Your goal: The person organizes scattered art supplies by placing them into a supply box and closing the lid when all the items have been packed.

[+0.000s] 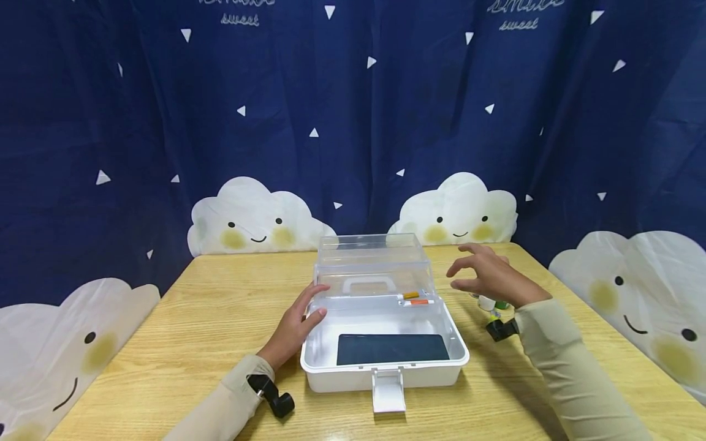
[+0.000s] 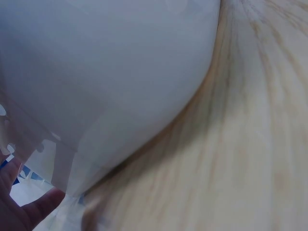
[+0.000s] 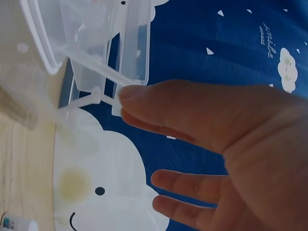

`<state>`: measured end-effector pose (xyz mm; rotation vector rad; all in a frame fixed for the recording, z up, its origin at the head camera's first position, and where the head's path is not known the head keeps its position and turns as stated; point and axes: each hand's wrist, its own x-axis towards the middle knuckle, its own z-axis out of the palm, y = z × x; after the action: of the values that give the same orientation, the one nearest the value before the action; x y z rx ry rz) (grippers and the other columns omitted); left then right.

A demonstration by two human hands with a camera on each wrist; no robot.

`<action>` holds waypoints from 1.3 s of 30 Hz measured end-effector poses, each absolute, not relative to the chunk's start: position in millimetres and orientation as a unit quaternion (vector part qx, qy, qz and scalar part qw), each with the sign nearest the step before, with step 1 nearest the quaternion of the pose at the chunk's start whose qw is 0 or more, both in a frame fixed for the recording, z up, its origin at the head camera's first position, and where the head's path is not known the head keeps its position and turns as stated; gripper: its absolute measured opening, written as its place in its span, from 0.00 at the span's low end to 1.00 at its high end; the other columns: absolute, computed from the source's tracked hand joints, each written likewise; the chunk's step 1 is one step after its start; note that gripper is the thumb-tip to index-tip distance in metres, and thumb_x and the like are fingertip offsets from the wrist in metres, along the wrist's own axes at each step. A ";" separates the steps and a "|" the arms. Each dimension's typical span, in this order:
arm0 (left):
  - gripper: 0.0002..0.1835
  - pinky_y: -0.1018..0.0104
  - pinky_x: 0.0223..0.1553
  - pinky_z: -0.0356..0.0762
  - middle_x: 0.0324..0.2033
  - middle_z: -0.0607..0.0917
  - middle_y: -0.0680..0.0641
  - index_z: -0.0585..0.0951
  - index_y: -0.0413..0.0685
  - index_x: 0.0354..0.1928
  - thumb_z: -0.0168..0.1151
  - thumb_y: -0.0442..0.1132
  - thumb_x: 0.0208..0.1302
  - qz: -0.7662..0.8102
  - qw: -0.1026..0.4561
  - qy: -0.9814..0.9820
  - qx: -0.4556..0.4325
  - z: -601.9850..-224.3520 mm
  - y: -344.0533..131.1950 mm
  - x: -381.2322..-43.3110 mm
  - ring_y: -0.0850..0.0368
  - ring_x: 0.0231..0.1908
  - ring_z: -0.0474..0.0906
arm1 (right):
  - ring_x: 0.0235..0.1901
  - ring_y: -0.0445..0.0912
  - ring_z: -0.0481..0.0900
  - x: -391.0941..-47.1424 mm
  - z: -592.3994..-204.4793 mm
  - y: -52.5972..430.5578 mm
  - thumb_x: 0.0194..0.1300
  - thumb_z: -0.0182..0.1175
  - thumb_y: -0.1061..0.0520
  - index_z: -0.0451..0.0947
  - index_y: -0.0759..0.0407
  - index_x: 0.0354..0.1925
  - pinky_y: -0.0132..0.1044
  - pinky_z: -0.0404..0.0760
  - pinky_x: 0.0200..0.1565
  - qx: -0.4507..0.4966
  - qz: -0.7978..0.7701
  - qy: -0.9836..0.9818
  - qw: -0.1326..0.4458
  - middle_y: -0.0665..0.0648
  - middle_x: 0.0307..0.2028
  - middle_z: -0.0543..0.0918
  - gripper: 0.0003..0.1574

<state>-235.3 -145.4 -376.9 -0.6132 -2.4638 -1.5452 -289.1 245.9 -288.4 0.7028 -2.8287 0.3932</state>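
A white plastic storage box stands on the table with its clear lid tipped back and its front latch hanging down. Inside, a dark flat rectangle lies on the floor near the front. My left hand rests at the box's left rim, thumb and forefinger stretched out; in the left wrist view its fingers are beside the box wall. To the right of the lid, my right hand is raised with fingers spread and slightly bent, holding nothing.
Orange-and-white small items lie in a clear tray at the box's back right. Small bottles stand on the wooden table, partly hidden under the right hand. A dark blue curtain hangs behind the table.
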 end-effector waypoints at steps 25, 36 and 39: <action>0.25 0.34 0.61 0.59 0.74 0.52 0.38 0.65 0.48 0.69 0.53 0.41 0.72 -0.514 0.080 -0.830 -0.203 -379.0 -146.2 -236.1 0.38 0.72 0.49 | 0.59 0.76 0.60 -304.8 -308.0 276.6 0.55 0.70 0.52 0.86 0.45 0.38 0.72 0.63 0.42 0.190 0.104 -0.975 0.037 0.78 0.62 0.63 0.09; 0.25 0.33 0.61 0.58 0.74 0.52 0.39 0.65 0.48 0.69 0.53 0.41 0.72 -0.515 0.076 -0.829 -0.203 -378.3 -146.0 -236.6 0.38 0.72 0.48 | 0.59 0.79 0.56 -306.2 -323.7 293.6 0.51 0.73 0.53 0.86 0.47 0.39 0.76 0.62 0.41 0.183 0.093 -0.979 0.002 0.81 0.62 0.61 0.13; 0.25 0.33 0.61 0.59 0.74 0.52 0.39 0.65 0.48 0.69 0.53 0.41 0.72 -0.516 0.078 -0.829 -0.202 -378.5 -146.2 -236.6 0.38 0.72 0.49 | 0.59 0.79 0.56 -307.1 -327.2 296.8 0.52 0.72 0.53 0.86 0.48 0.40 0.76 0.61 0.42 0.179 0.086 -0.980 -0.009 0.81 0.62 0.61 0.14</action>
<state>-236.6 -146.2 -378.5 -0.6053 -2.4815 -1.5438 -307.1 296.8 -327.2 0.5667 -3.0966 0.2722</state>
